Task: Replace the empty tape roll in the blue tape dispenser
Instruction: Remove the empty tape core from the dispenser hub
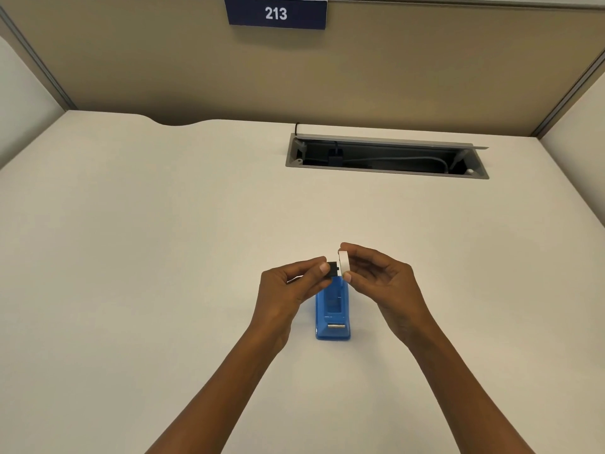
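Note:
The blue tape dispenser (333,314) stands on the white desk, its roll bay open and its cutter end toward me. Just above its far end, my left hand (291,286) pinches a small black spindle (333,269) between thumb and fingers. My right hand (379,276) holds a white tape roll (344,266) on edge between thumb and forefinger. The roll's face sits right against the spindle's end; whether the spindle is inside the roll's hole I cannot tell.
An open grey cable tray (386,155) with cords inside is sunk into the desk at the back right. A tan partition with a blue "213" sign (276,13) closes off the back. The desk (131,257) stretches wide on both sides.

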`<state>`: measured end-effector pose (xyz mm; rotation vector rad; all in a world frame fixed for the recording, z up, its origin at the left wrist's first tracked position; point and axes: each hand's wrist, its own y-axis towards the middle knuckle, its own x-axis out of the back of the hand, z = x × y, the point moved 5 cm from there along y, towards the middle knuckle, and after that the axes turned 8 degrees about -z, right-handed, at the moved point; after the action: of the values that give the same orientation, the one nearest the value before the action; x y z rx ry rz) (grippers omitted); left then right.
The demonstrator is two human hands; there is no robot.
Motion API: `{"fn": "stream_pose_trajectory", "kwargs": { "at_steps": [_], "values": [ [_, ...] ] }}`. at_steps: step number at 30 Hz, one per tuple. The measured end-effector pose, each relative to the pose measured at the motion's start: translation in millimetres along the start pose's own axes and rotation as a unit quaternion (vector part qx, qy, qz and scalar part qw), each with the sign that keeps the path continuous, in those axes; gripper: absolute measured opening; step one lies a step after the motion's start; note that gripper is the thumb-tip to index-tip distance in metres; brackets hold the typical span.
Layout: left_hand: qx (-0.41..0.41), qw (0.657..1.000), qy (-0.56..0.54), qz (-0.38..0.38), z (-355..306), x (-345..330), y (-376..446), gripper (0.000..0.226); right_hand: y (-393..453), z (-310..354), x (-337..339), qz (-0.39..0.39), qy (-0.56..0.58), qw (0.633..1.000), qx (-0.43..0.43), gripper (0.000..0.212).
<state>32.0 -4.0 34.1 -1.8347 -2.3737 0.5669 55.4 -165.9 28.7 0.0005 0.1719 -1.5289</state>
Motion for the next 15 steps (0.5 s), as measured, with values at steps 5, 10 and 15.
{"fn": "stream_pose_trajectory", "kwargs": {
  "at_steps": [5, 10, 15],
  "values": [
    [0.009, 1.0, -0.003, 0.0, 1.4, 1.4, -0.2, 0.018, 10.2, -2.7, 3.3, -0.018, -0.019, 1.0, -0.004, 0.041],
    [0.016, 1.0, -0.01, 0.005, 2.3, 2.4, 0.0, 0.018, 28.7, -9.6, 8.2, -0.046, -0.073, 0.996, -0.008, 0.042],
    [0.025, 1.0, -0.018, -0.005, 4.6, 4.5, 1.5, 0.016, 50.9, -22.2, 11.9, -0.07, -0.109, 0.992, -0.012, 0.043]
  ]
}}
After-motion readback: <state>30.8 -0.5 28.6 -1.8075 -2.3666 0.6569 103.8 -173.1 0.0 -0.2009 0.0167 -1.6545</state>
